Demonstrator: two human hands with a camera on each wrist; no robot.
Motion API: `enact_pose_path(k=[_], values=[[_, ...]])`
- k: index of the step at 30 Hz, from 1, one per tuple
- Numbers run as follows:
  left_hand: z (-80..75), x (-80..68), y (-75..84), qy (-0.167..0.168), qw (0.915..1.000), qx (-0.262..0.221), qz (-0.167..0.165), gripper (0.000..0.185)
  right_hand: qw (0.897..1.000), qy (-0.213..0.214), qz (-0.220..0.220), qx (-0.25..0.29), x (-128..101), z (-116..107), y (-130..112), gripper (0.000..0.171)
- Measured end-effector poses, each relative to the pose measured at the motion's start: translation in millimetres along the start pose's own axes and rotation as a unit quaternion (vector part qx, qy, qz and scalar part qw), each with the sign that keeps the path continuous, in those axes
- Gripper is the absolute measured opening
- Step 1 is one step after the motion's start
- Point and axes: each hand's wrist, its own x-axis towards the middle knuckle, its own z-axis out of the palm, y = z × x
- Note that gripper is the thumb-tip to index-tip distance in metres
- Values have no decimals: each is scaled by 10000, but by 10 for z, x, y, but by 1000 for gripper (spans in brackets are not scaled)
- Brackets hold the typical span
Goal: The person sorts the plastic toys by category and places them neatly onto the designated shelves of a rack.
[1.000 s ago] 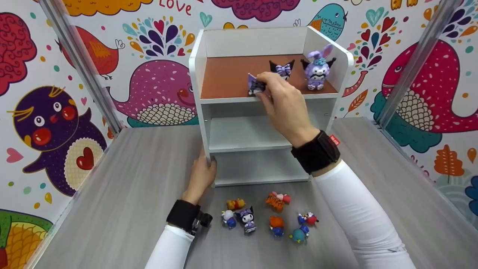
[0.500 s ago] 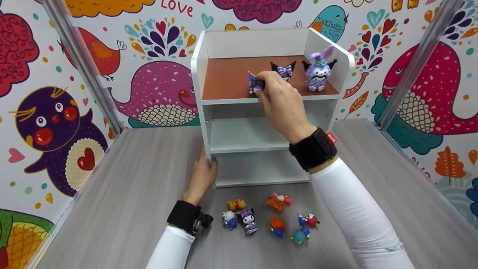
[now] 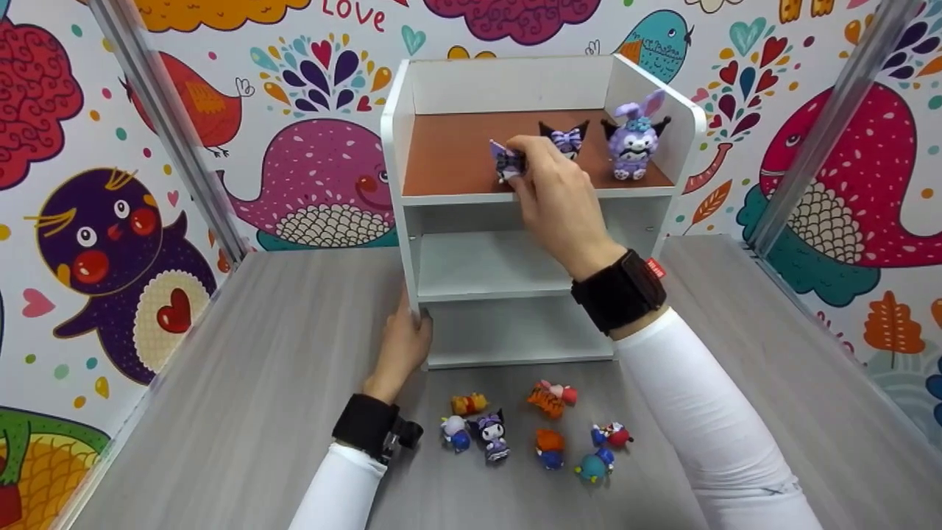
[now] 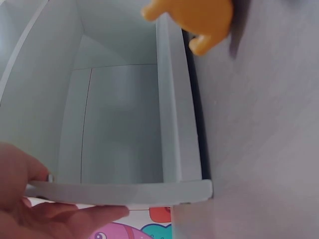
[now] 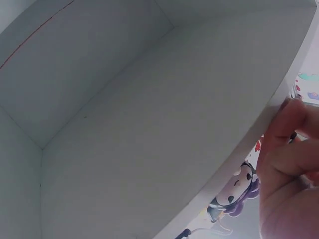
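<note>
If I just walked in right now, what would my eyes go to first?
Probably the bright animal wall, rising behind the white shelf. Next, the purple bunny-eared toy standing at the right end of the brown top, while the right hand pinches a small toy near the top's front edge. The left hand grips the shelf lower down.

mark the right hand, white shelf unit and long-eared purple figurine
right hand point(image 3: 563, 205), head view: back of the hand
white shelf unit point(image 3: 489, 265), head view: middle board
long-eared purple figurine point(image 3: 634, 142), head view: its head
</note>
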Motion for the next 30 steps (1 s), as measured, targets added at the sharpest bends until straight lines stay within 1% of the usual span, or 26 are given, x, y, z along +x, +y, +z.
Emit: enact_pose_path(k=[2,5,9,15,23,30], values=[[7,3,-7,60,10000,31,70,63,10000,-20,-20,-12,5,-7,1,26],[11,5,-9,80,9999,26,93,63,9999,-51,-80,-35,12,-17,9,24],[10,7,-2,62,10000,19,32,65,9999,-76,-53,119,25,-21,17,24],[17,2,-32,162,9998,78,111,62,9996,-92,10,272,41,-12,15,27],[18,-2,-34,58,10000,19,-22,63,9998,-75,-12,158,31,-10,3,33],[2,-1,-7,-10,9999,-67,-109,65,9999,-1,-63,159,28,-8,5,33]])
